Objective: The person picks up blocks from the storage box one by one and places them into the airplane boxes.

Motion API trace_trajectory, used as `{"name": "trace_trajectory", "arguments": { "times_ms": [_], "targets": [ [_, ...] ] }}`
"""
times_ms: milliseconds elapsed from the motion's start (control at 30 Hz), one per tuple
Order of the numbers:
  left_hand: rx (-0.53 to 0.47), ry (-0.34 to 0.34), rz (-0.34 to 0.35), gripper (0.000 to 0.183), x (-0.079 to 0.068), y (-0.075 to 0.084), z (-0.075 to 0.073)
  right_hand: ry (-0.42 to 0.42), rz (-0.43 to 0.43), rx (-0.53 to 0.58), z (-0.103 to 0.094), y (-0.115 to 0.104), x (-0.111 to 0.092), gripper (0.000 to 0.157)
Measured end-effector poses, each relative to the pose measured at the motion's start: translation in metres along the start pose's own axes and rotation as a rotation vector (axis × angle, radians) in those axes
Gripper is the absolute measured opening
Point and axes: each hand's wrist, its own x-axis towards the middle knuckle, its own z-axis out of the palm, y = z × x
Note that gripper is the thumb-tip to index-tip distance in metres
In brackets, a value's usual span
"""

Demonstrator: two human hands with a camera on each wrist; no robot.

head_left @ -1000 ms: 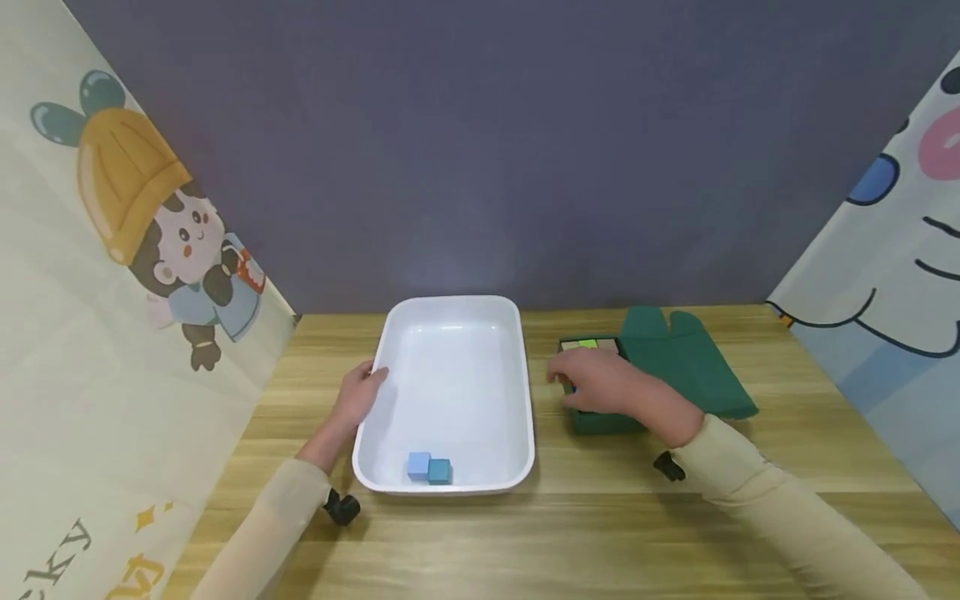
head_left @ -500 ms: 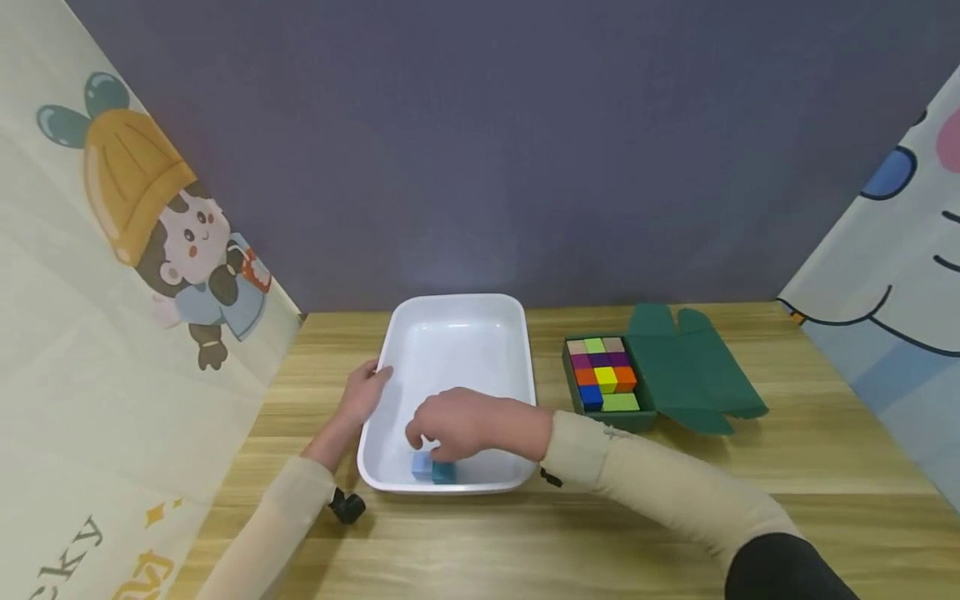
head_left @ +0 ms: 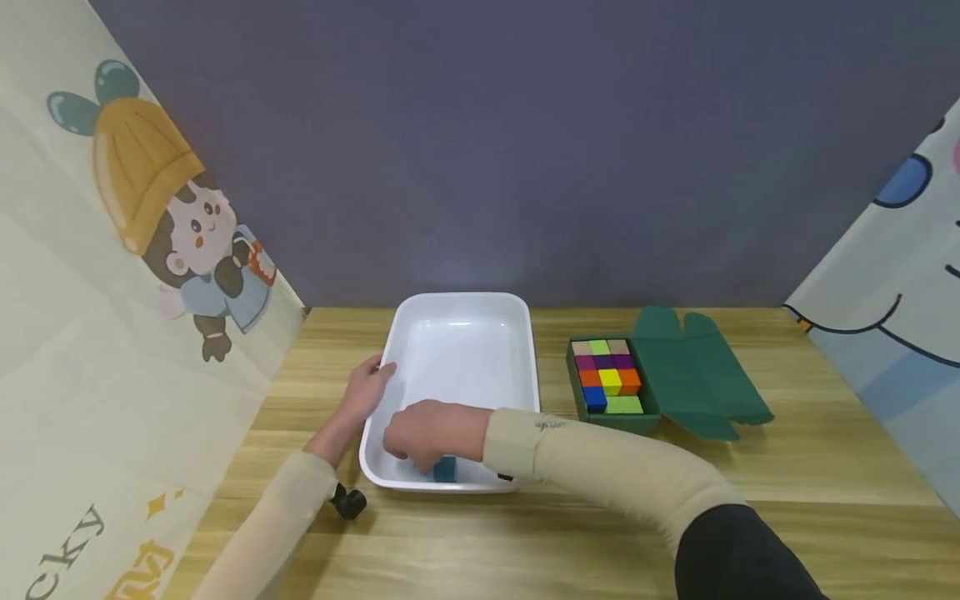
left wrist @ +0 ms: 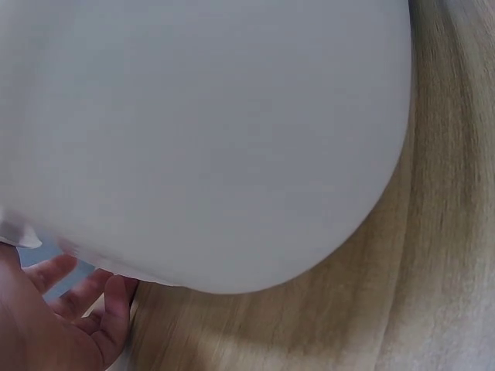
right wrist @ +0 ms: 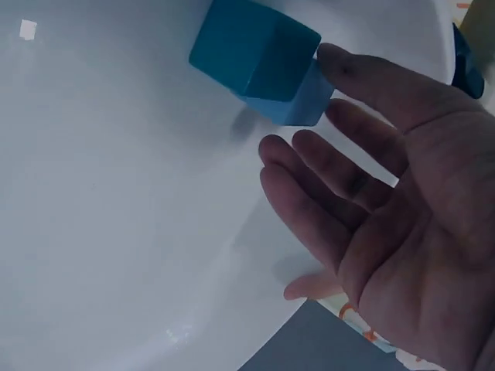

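A white tray [head_left: 467, 297] lies on the table. My left hand [head_left: 364, 390] grips its left rim, thumb over the edge; in the left wrist view the fingers [left wrist: 114, 317] curl at the tray's side. My right hand [head_left: 431, 432] is low in the near part of the tray. In the right wrist view its thumb and index finger pinch a light blue cube [right wrist: 309, 99], while the other fingers are bent with nothing in them. A teal cube [head_left: 445, 471] sits right beside the light blue one, which the hand mostly hides in the head view.
On the right stands an open green box [head_left: 618, 423] packed with colourful cubes, its lid [head_left: 697, 375] folded out to the right. A dark wall [head_left: 480, 150] rises behind the wooden table [head_left: 465, 550]. Printed cloths hang on both sides.
My right hand has moved left from the green box into the tray and down to the light blue cube. The left hand has kept its grip on the rim.
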Motion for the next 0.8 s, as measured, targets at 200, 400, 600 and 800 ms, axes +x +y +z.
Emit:
{"name": "trace_trajectory", "arguments": {
  "times_ms": [200, 400, 600, 800],
  "targets": [
    [-0.001, 0.014, 0.013, 0.048, -0.001, 0.001, 0.002, -0.045, -0.003, -0.045, 0.006, -0.007, 0.005, 0.016],
    [-0.003, 0.002, 0.017, 0.051, -0.001, 0.002, 0.002, -0.038, 0.046, 0.001, 0.001, -0.005, -0.003, 0.017],
    [-0.006, -0.008, 0.022, 0.05, -0.001, 0.001, 0.0, 0.06, 0.002, 0.077, -0.012, 0.009, -0.027, 0.02],
    [0.01, 0.009, 0.027, 0.051, 0.0, -0.002, 0.001, 0.135, 0.0, 0.098, -0.023, 0.026, -0.069, 0.018]
  ]
}}
